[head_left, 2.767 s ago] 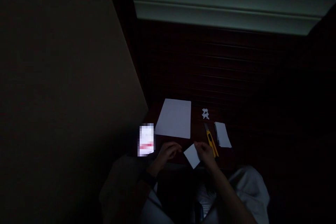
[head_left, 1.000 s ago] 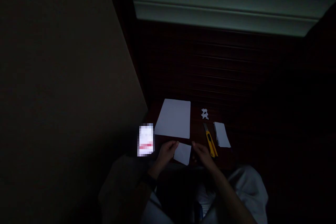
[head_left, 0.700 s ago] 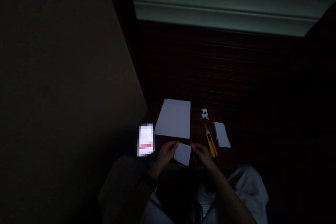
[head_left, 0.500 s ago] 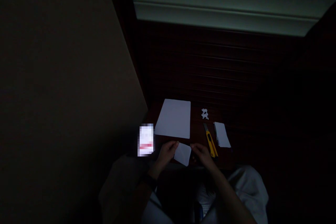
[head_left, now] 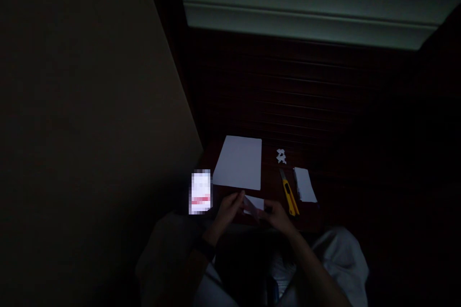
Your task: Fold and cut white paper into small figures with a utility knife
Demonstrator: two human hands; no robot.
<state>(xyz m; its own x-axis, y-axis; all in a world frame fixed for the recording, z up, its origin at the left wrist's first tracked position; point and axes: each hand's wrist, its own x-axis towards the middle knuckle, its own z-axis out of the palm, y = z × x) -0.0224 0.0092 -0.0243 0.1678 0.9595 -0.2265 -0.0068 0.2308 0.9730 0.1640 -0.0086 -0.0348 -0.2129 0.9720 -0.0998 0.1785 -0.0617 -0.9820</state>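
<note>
A small square of white paper [head_left: 256, 203] is between my two hands, near the front edge of the dark table. Its near part bends up in a shaded flap, so it looks partly folded over. My left hand [head_left: 231, 205] is closed on its left corner, thumb and fingers pinched. At the right edge, my right hand [head_left: 275, 213] also grips the paper, its fingers partly hidden beneath the flap. Just right of that hand lies a yellow utility knife [head_left: 288, 198] with its blade pointing away from me.
A large white sheet [head_left: 239, 162] lies on the dark table [head_left: 271, 172] behind my hands. Small paper scraps [head_left: 281, 156] sit at the back right, a stack of white paper [head_left: 306, 185] right of the knife. A bright pixelated screen [head_left: 200, 192] is at left, near the wall [head_left: 108, 105].
The paper passed from my right hand to my left, then lay flat between both hands. Now its near part is bent up, and my right fingers have moved slightly down along its right side.
</note>
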